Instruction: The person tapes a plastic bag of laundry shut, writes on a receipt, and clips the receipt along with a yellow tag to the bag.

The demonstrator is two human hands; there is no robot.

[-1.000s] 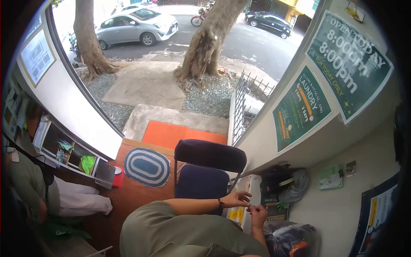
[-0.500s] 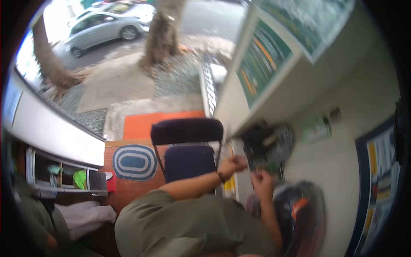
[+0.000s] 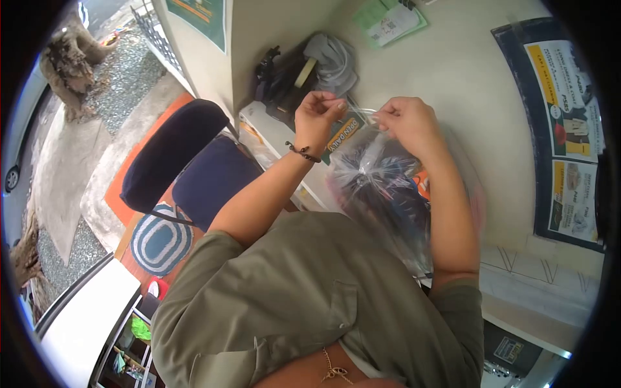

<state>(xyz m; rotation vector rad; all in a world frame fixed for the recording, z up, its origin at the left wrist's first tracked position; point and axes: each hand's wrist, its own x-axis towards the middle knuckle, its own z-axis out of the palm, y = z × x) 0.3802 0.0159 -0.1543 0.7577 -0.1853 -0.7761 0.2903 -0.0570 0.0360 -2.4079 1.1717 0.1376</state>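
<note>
A thin white plastic string [image 3: 366,110] runs between my two hands. My left hand [image 3: 319,118], with a dark beaded bracelet at the wrist, pinches one part of it. My right hand [image 3: 409,123] pinches the string too, its fingers closed. Just below them stands a clear plastic bag [image 3: 369,171], gathered and tied at the top, with dark and orange contents. Behind the string, partly covered, is a green sign [image 3: 343,138] reading "OPEN DAILY".
Left of me is a dark blue folding chair [image 3: 217,171] beside an oval blue and white rug [image 3: 162,242]. Black and grey bags [image 3: 330,64] lie against the wall. A framed price board [image 3: 569,116] hangs at the right. Shelves [image 3: 126,352] are at the lower left.
The view has turned to the right, toward the wall and the bag. My hands now appear higher and larger, close together with the string visible between them.
</note>
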